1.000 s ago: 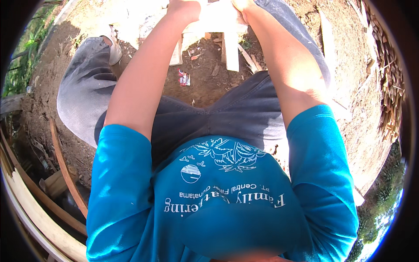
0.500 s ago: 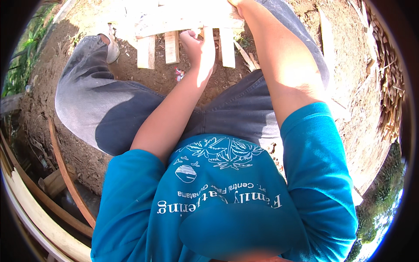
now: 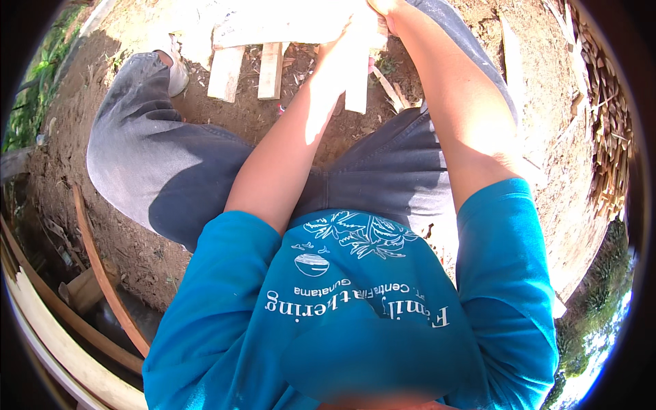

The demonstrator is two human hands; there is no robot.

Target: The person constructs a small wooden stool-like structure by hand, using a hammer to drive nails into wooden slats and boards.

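A pale, sunlit wooden board (image 3: 273, 31) lies crosswise at the top of the view, with short wooden slats jutting out from under it toward me. My left hand (image 3: 345, 42) is at the rightmost slat (image 3: 357, 85); its forearm passes to the slat's left and a fingertip shows at its right edge, so the hand appears closed around it. Glare washes out most of that hand. At the board's right end is my right hand (image 3: 387, 9), partly cut off by the upper edge. Its fingers are too bright and hidden to read. Two more slats, the middle one (image 3: 270, 72) and the left one (image 3: 224, 75), stick out farther left.
My bent legs in grey trousers (image 3: 164, 143) frame brown soil scattered with wood chips. Long timber strips (image 3: 68, 335) lie at the lower left. A stack of split wood (image 3: 610, 147) stands at the far right, and a thin offcut (image 3: 391, 89) rests near my right knee.
My left hand has moved right from between the slats to the rightmost slat, which now sits slightly lower and in front of the hand. My right hand has shifted slightly right.
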